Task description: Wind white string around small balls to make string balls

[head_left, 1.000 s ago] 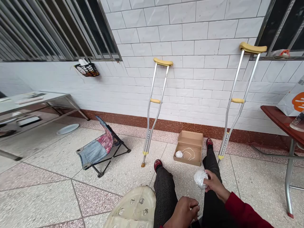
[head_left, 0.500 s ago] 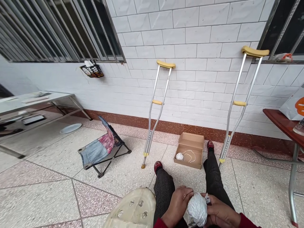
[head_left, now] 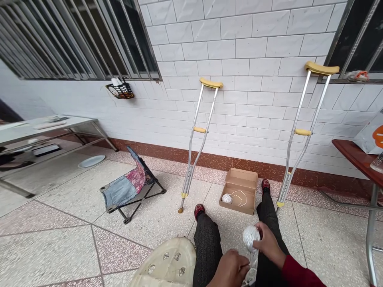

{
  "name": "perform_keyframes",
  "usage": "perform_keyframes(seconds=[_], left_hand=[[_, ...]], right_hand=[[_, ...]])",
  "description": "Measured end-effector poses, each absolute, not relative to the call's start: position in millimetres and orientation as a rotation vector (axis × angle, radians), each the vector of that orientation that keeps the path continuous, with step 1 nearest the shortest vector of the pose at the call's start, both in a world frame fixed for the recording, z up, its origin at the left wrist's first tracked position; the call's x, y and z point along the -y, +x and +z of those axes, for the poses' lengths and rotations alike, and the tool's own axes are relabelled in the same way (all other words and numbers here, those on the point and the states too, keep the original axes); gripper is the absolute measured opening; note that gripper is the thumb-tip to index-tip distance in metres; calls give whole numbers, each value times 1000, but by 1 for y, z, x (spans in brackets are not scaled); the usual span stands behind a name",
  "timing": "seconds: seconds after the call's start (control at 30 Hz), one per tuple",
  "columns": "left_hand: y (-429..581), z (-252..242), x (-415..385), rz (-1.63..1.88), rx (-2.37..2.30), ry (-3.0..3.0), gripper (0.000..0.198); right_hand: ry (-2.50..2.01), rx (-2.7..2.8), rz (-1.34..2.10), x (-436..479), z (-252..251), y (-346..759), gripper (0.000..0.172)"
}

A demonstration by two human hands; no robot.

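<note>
A ball of white string [head_left: 250,238] is gripped by my right hand [head_left: 267,243], thumb and fingers at its right side. Lower and to the left, my left hand [head_left: 231,268] is closed, its fingertips pinching a clear, crinkled plastic wrapper [head_left: 253,261] that hangs just below the ball. More of the wrapper lies between my legs at the bottom edge, partly hidden by the left hand. Ahead on the floor, an open cardboard box [head_left: 239,208] holds a smaller white string ball [head_left: 226,198] with a loose strand trailing from it.
Two crutches, one left [head_left: 191,159] and one right [head_left: 289,163], lean on the tiled wall. A folding chair [head_left: 121,193] stands left, and a pale plastic stool [head_left: 163,271] is beside my left leg. A red table [head_left: 356,155] is right; a long table [head_left: 77,121] is far left.
The string ball has moved up and forward in my right hand. My left hand has come off the ball and is lower, on the clear wrapper. The view has shifted slightly.
</note>
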State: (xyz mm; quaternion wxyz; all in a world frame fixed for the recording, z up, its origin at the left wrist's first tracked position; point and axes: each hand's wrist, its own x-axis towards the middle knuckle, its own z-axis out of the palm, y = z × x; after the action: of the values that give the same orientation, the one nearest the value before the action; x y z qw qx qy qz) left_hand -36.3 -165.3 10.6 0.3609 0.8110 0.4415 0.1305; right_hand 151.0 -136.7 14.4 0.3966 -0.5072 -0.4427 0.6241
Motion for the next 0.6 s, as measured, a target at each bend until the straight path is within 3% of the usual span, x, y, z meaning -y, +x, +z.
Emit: perform_keyframes(seconds=[0.13,0.3,0.47,0.6], left_hand=[[-45,26,142,389,-1117,2294,28],[-47,20,135,478,-1128,1991,41],[-34,5,161,500,-1127,1706,43],[-31,4,174,436,-1156,1733,41]], right_hand=[[-1295,1223,1739,165,-5,145,41],[-1051,901,2123,182,14,152,51],[-1048,801,1876,161,28,161,41],[-1295,1093,1523,136,4,155,39]])
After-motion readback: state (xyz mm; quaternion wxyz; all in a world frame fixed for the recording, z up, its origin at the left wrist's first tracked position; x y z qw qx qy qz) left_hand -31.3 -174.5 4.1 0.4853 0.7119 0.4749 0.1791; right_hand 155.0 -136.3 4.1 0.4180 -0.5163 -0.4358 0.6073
